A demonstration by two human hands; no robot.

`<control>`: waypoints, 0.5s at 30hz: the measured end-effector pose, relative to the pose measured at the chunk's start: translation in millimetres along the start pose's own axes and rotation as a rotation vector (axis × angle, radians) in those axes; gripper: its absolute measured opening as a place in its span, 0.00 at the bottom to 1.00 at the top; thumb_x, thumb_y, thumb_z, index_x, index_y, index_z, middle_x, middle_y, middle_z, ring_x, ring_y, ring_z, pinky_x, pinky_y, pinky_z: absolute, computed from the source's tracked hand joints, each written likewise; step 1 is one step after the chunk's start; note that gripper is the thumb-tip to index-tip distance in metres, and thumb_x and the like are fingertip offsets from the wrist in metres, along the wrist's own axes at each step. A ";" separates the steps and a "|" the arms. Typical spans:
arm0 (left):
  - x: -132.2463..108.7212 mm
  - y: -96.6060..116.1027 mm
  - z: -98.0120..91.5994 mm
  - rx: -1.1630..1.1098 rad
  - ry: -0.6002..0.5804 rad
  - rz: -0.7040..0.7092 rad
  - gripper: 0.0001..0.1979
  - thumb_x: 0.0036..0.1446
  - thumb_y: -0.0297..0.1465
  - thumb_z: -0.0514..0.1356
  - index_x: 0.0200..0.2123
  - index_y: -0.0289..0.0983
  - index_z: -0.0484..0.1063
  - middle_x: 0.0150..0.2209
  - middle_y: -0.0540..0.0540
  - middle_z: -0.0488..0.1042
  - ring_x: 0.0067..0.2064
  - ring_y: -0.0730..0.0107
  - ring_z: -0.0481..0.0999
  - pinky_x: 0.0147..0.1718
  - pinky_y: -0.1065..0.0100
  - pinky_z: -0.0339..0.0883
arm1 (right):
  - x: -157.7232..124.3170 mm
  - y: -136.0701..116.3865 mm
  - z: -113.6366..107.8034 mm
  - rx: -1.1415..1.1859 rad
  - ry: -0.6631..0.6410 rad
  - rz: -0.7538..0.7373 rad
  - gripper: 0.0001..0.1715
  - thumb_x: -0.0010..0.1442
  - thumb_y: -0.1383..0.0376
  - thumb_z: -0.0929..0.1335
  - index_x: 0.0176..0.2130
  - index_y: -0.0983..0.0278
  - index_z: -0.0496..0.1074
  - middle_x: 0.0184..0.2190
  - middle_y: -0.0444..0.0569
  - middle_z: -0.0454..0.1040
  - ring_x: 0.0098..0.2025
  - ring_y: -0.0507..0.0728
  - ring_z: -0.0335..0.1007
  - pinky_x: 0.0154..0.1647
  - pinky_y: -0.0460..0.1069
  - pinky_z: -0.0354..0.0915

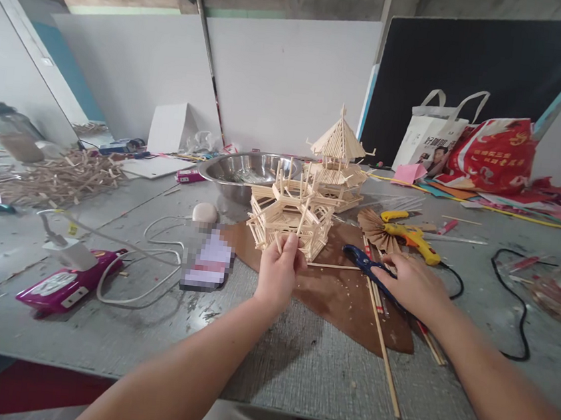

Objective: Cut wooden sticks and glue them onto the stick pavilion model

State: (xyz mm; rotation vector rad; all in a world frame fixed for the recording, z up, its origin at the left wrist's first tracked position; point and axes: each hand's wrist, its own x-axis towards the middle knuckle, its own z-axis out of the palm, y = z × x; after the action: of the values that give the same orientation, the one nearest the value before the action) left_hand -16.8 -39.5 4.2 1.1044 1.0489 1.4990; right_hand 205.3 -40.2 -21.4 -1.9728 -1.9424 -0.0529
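Observation:
My left hand (282,267) is closed in a pinch at the front of an open pagoda frame (280,213) built of thin wooden sticks. A slim wooden stick (303,218) slants up from its fingertips; whether they also grip the frame is hidden. To the right, my right hand (406,280) is closed over a dark blue-handled tool (363,260), whose exact kind I cannot make out. Beneath both lies a brown leaf-shaped mat (335,303) with sticks and crumbs on it. Behind the frame stands a roofed stick pagoda (337,149).
A steel basin (224,171) stands behind the frame. Right of it lie a yellow glue gun (420,245), a folded paper fan (373,230) and loose chopsticks (385,361). A purple power strip (67,284) with a white cable, a phone and a stick pile (63,177) occupy the left.

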 end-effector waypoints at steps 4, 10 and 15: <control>-14.4 2.6 4.7 0.178 -0.216 0.076 0.15 0.49 0.41 0.55 0.21 0.35 0.65 0.15 0.53 0.63 0.17 0.81 0.58 0.16 0.77 0.49 | -5.3 -9.1 -7.9 0.343 0.133 -0.136 0.19 0.53 0.55 0.61 0.40 0.64 0.67 0.36 0.51 0.71 0.39 0.57 0.66 0.39 0.51 0.60; -18.1 -1.1 10.3 0.229 -0.626 -0.229 0.14 0.51 0.40 0.53 0.22 0.35 0.64 0.11 0.54 0.60 0.13 0.82 0.55 0.13 0.77 0.46 | -22.4 -33.8 -14.7 1.079 -0.233 -0.265 0.16 0.55 0.56 0.61 0.40 0.63 0.64 0.31 0.47 0.69 0.26 0.50 0.65 0.27 0.46 0.63; -17.4 1.0 9.5 0.146 -0.752 -0.422 0.11 0.50 0.38 0.55 0.27 0.35 0.66 0.15 0.53 0.64 0.12 0.85 0.53 0.11 0.78 0.41 | -23.1 -40.0 -13.9 1.349 -0.283 -0.121 0.14 0.53 0.56 0.63 0.35 0.63 0.67 0.25 0.43 0.68 0.19 0.47 0.63 0.19 0.44 0.59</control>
State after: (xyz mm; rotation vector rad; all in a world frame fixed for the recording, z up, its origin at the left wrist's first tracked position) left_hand -5.6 -55.8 4.8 1.2994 0.7847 0.5896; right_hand 168.5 -67.1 -5.7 -0.9434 -1.4729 1.2049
